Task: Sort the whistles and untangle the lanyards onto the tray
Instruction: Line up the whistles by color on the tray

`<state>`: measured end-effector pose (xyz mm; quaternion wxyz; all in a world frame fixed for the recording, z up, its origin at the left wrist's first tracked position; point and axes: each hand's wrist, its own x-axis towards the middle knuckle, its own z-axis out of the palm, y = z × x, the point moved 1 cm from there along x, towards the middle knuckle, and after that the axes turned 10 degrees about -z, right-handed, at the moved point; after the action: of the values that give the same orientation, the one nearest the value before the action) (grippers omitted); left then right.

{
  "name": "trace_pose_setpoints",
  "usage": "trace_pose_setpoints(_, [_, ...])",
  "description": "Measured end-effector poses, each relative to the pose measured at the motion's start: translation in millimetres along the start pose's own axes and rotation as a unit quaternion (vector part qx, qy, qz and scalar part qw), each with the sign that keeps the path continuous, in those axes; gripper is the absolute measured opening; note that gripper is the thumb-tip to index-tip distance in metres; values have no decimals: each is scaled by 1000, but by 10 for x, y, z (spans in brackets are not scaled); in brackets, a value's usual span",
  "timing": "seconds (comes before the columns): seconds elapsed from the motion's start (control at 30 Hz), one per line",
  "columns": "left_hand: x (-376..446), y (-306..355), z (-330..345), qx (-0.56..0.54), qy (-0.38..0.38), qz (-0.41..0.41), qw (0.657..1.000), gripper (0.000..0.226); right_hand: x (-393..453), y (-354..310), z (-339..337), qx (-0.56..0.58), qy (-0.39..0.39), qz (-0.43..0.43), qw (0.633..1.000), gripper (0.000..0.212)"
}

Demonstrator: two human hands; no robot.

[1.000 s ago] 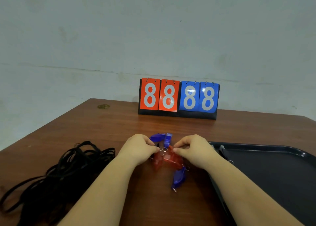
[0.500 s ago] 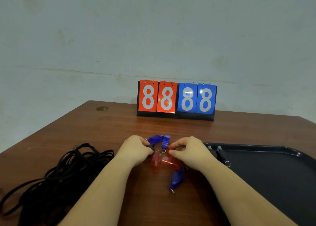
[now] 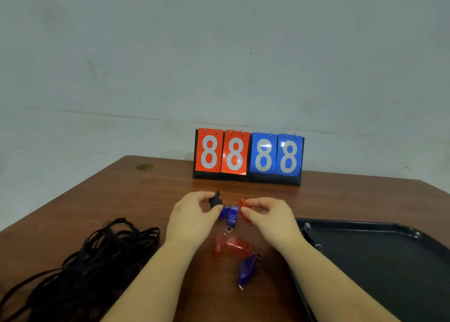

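Pale scuffed wall [image 3: 219, 53], wooden table [image 3: 146, 200]

Two bare forearms, no sleeves; left hand [image 3: 192, 214], right hand [image 3: 270, 214].

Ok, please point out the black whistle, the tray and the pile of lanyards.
black whistle [image 3: 215, 200]: head view, on its body above the left hand's fingertips.
tray [image 3: 360, 225]: head view, on its far rim.
pile of lanyards [image 3: 97, 260]: head view, middle of the black tangle.

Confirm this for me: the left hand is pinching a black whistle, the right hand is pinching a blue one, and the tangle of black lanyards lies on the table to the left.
Not quite. The right hand pinches a red whistle, not a blue one, as the head view shows. The rest stands: the left hand pinches the black whistle, and the black lanyards lie tangled on the table to the left.
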<state>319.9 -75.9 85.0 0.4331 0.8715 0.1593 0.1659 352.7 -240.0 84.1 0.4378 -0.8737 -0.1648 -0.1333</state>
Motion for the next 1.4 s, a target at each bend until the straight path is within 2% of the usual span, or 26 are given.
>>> trace_pose_setpoints(0.27, [-184,476,19,9,-37,48,998,43,-72,-194,-669,-8,49,-13,999,32])
trace_pose_setpoints(0.43, [-502,854,336,-4,-96,82,992,40,-343,13,-1157,-44,65,7,997,28])
trace_pose_setpoints(0.7, [-875,1160,1042,29,-153,77,985,38,-547,512,-1615,-58,79,61,993,29])
trace_pose_setpoints(1.0, [-746,1279,1578,151,-130,106,974,40,-273,963,-1654,-61,51,84,993,26])
trace_pose_setpoints(1.17, [-657,1268,1685,216,-109,145,959,39,-270,1138,-1511,-52,48,92,993,24])
trace_pose_setpoints(1.4, [-647,1239,1748,281,-93,153,943,43,-292,1281,-1485,-51,41,111,992,22])
